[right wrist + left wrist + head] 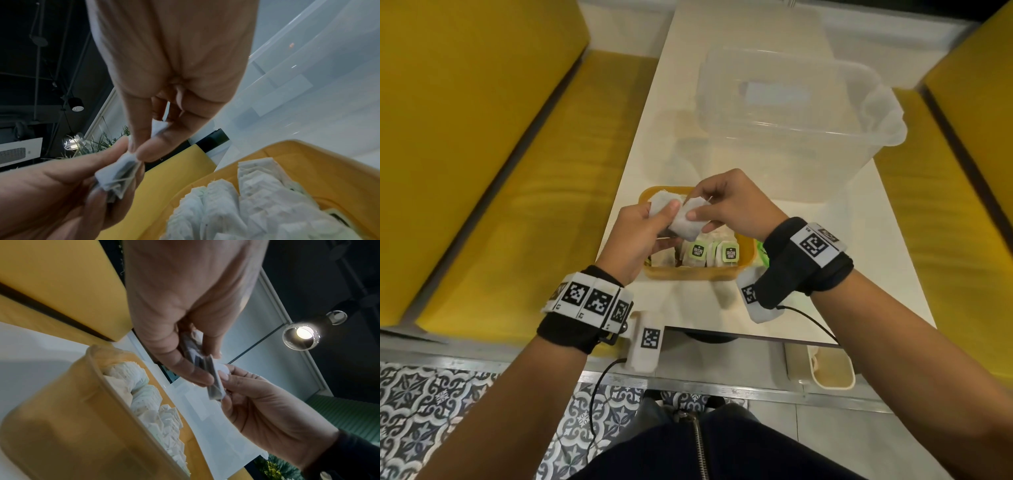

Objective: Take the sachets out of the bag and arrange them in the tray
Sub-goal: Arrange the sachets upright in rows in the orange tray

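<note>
A yellow tray (744, 246) sits on the white table and holds upright white sachets (700, 255) with green tags. Above its left side, my left hand (654, 222) grips a small stack of white sachets (664, 204). My right hand (702, 205) pinches one sachet (686, 226) of that stack between thumb and fingers. In the left wrist view the pinched sachet (213, 381) lies between both hands, above the tray (61, 418). The right wrist view shows the stack (121, 172) and the sachets in the tray (246, 203). A green bag (761, 254) peeks out behind my right wrist.
A large clear plastic box (791, 130) stands on the table just beyond the tray. Yellow benches (500, 205) flank the narrow table on both sides. A small white bin (828, 370) sits below the table's near edge.
</note>
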`<action>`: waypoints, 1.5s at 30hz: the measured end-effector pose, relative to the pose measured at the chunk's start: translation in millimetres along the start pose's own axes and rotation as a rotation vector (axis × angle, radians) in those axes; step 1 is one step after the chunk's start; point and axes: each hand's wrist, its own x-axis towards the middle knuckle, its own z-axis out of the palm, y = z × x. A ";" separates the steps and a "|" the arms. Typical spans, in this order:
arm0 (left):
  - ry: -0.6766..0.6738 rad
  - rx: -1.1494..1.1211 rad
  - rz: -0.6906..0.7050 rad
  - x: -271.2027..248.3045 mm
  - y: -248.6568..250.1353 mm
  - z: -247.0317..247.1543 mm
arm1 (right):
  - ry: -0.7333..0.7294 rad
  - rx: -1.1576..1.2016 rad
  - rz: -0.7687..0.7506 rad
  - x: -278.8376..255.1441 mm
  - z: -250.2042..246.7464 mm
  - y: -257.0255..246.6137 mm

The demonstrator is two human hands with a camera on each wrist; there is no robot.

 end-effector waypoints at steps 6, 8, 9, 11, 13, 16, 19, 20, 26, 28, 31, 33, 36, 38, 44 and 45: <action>0.137 -0.026 -0.009 -3.6 4.6 -15.6 | 0.060 -0.197 0.033 0.6 -13.8 4.7; 0.173 0.053 0.025 -3.5 5.9 -22.3 | -0.051 -0.434 0.039 1.7 -8.0 7.9; 0.178 0.081 0.044 -3.4 6.6 -24.5 | -0.124 -0.570 0.045 1.9 -1.1 10.4; 0.167 0.098 0.064 -3.4 7.4 -26.5 | -0.240 -0.733 0.066 2.5 16.1 17.6; 0.155 0.107 0.071 -3.7 6.7 -27.7 | -0.298 -0.759 0.111 1.5 31.1 22.4; 0.150 0.114 0.059 -3.4 1.1 -29.6 | -0.329 -0.814 0.103 2.4 44.5 30.0; 0.132 0.118 0.010 -3.5 -8.4 -29.1 | -0.327 -0.844 0.058 4.8 50.4 33.5; 0.126 0.116 -0.002 -3.9 -11.7 -28.9 | -0.326 -0.857 0.042 5.0 52.0 33.4; 0.120 0.193 0.004 -3.2 -20.2 -27.3 | -0.249 -0.875 0.028 4.6 53.9 39.6; 0.122 0.194 -0.001 -2.6 -19.8 -28.1 | -0.246 -0.840 0.031 4.5 52.7 39.4; 0.118 0.183 -0.010 -2.4 -18.4 -27.9 | -0.235 -0.782 0.014 4.5 41.3 32.0; 0.115 0.206 -0.007 1.2 -17.9 -28.5 | -0.205 -0.778 -0.006 5.4 28.1 26.1; 0.073 0.260 0.048 2.7 -9.5 -21.4 | -0.048 -0.626 -0.013 2.6 4.2 16.6; 0.035 0.280 0.117 4.9 -2.0 -13.9 | 0.069 -0.385 0.000 -3.9 -11.2 5.9; -0.016 0.363 0.207 7.5 13.3 26.7 | -0.080 -0.184 0.038 -19.7 -25.2 -9.0; -0.015 0.372 0.203 7.5 12.7 33.2 | -0.064 -0.199 0.049 -20.5 -25.3 -5.9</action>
